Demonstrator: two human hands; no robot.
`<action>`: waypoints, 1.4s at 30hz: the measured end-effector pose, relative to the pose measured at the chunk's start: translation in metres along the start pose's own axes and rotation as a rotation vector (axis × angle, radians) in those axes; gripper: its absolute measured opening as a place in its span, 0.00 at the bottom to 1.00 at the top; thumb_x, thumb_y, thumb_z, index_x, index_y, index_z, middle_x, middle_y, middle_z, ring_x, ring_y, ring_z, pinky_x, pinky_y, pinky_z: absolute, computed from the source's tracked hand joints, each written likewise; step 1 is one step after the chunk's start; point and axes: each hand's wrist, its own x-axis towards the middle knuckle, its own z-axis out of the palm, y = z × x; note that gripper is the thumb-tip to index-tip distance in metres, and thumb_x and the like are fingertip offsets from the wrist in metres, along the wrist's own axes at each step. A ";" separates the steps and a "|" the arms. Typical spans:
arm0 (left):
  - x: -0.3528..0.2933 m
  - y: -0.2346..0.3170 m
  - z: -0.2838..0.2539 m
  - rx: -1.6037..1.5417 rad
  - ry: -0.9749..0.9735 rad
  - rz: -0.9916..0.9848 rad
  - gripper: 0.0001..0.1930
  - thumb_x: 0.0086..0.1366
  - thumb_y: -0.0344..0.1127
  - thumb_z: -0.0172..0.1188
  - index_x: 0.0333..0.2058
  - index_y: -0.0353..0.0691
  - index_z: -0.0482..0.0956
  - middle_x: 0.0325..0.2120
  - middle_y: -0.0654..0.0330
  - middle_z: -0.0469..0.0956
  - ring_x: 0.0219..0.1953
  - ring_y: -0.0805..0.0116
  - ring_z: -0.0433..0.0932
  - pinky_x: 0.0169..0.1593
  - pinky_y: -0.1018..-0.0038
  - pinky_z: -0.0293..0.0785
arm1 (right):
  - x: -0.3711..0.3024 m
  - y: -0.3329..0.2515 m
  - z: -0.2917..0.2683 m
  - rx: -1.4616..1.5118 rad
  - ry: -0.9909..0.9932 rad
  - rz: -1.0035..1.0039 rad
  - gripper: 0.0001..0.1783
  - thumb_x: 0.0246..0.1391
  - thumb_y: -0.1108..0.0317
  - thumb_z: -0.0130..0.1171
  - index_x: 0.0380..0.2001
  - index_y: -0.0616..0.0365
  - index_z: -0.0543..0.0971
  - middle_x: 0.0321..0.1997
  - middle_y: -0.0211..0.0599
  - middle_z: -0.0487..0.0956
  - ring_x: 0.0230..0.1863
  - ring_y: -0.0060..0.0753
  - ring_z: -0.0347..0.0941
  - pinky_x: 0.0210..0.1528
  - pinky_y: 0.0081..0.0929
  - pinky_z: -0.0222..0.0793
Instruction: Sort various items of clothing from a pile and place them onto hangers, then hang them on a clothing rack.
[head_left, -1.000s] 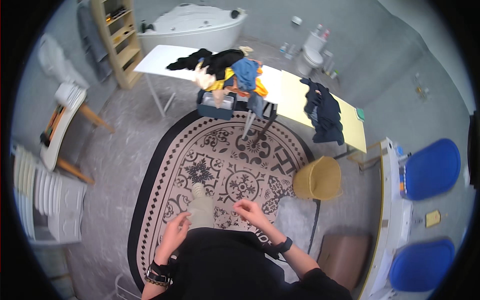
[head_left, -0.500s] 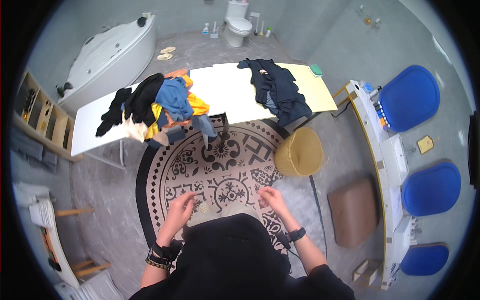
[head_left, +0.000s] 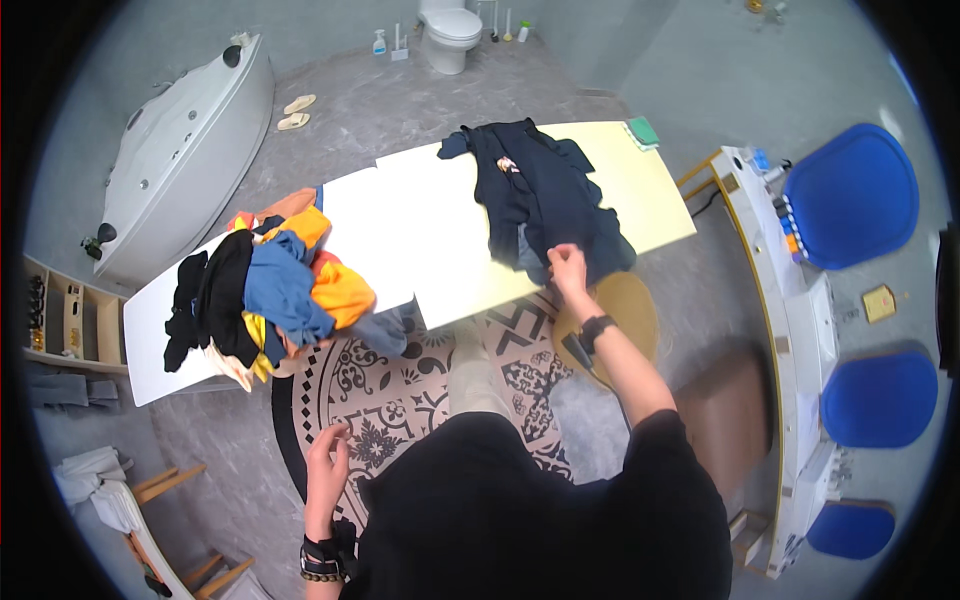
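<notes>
A heap of dark navy clothes (head_left: 545, 190) lies on the pale yellow right part of the long table (head_left: 455, 290). My right hand (head_left: 567, 265) is at the heap's near edge, its fingers bent and pressed together on the dark cloth. My left hand (head_left: 327, 462) hangs low above the patterned rug, fingers loosely curved and apart, holding nothing. On the white left part of the table is a mixed pile of clothes (head_left: 285, 285) in black, blue, orange and yellow, partly drooping over the near edge.
Below the table's right end stands a yellow basket (head_left: 630, 310), partly behind my right forearm. A brown stool (head_left: 725, 420) and a counter with sinks are on the right. A folded green cloth (head_left: 642, 132) lies at the table's far right corner. A bathtub (head_left: 185, 165) stands far left.
I have come closer to the table. My right hand has moved forward to the dark navy clothes. My left hand has stayed low and shifted slightly left.
</notes>
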 end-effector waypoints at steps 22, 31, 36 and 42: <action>0.270 0.113 0.079 -0.118 0.010 0.108 0.22 0.64 0.40 0.60 0.52 0.33 0.72 0.50 0.55 0.75 0.50 0.63 0.74 0.54 0.68 0.70 | -0.024 -0.352 -0.032 0.886 -0.902 -0.738 0.06 0.52 0.73 0.64 0.31 0.61 0.77 0.36 0.36 0.78 0.42 0.37 0.74 0.47 0.29 0.68; 0.306 0.067 -0.001 -0.239 0.670 -0.173 0.26 0.66 0.34 0.60 0.59 0.31 0.66 0.57 0.51 0.70 0.58 0.59 0.68 0.62 0.70 0.60 | 0.125 -0.073 0.034 -0.324 0.102 -0.222 0.21 0.49 0.67 0.66 0.46 0.61 0.75 0.48 0.46 0.74 0.46 0.45 0.73 0.47 0.39 0.72; 0.275 0.037 0.017 -0.048 0.619 -0.193 0.38 0.62 0.31 0.58 0.68 0.40 0.50 0.63 0.47 0.59 0.63 0.54 0.62 0.63 0.64 0.60 | 0.118 -0.099 0.021 0.114 -0.373 -0.064 0.11 0.51 0.69 0.65 0.35 0.64 0.78 0.32 0.43 0.78 0.31 0.40 0.77 0.39 0.36 0.74; 0.294 0.136 0.090 -0.869 -0.057 -0.427 0.20 0.70 0.32 0.50 0.59 0.38 0.67 0.52 0.58 0.71 0.51 0.70 0.72 0.50 0.74 0.72 | -0.009 -0.277 -0.001 0.547 -1.068 -0.739 0.09 0.51 0.71 0.62 0.36 0.57 0.75 0.56 0.46 0.67 0.59 0.48 0.63 0.62 0.37 0.58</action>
